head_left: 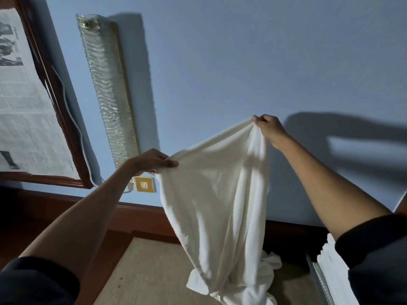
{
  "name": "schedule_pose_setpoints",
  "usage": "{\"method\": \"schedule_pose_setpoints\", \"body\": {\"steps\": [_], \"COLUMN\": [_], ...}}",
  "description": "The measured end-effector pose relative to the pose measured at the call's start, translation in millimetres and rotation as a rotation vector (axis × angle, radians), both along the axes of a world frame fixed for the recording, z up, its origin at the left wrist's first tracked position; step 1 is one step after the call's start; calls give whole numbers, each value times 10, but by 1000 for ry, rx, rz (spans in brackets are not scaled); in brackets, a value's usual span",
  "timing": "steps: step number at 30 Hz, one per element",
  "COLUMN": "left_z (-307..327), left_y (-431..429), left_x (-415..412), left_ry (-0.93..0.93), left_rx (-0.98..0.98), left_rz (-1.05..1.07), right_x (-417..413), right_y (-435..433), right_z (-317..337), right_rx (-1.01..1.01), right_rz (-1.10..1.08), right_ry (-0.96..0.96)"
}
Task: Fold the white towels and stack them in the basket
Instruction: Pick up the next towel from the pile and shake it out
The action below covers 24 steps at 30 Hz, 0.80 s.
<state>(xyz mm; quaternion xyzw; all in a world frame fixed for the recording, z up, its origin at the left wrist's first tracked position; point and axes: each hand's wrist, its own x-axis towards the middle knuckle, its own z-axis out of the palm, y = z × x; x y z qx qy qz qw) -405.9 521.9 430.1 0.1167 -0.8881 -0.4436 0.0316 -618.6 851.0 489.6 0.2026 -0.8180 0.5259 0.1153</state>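
Observation:
A white towel (pixel 217 194) hangs in the air in front of the blue wall. Its lower end trails down onto the tan table top (pixel 145 274). My left hand (pixel 152 161) pinches one upper corner at the left. My right hand (pixel 267 126) grips the other upper corner, higher and further right. The top edge sags between the two hands. At the right edge, partly behind my right sleeve, a stack of folded white towels (pixel 330 263) sits in a pale basket (pixel 319 280); only its rim shows.
A long glass wall lamp (pixel 108 89) hangs on the blue wall at the left. Beside it is a wood-framed print (pixel 26 102) with a white cable. A yellow wall switch (pixel 144 184) sits just below my left hand. The table has a dark wood border (pixel 105 249).

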Motion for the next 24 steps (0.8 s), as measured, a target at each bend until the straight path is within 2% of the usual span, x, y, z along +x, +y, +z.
{"method": "schedule_pose_setpoints", "body": {"steps": [5,11,15,24], "left_z": [17,138,213,331], "left_y": [-147,-86,-143,-180], "left_x": [-94,-252,-220,-34], "left_ry": [169,309,323,204], "left_rx": [-93,-359,-440,-311], "left_rz": [79,169,215,90], "right_x": [-71,24,61,44], "right_y": [211,286,350,454], "right_z": [-101,-82,-42,-63], "right_rx": [7,24,43,61], "right_rz": [-106,-131,-158,-170], "right_ry": [-2,37,57,57]}}
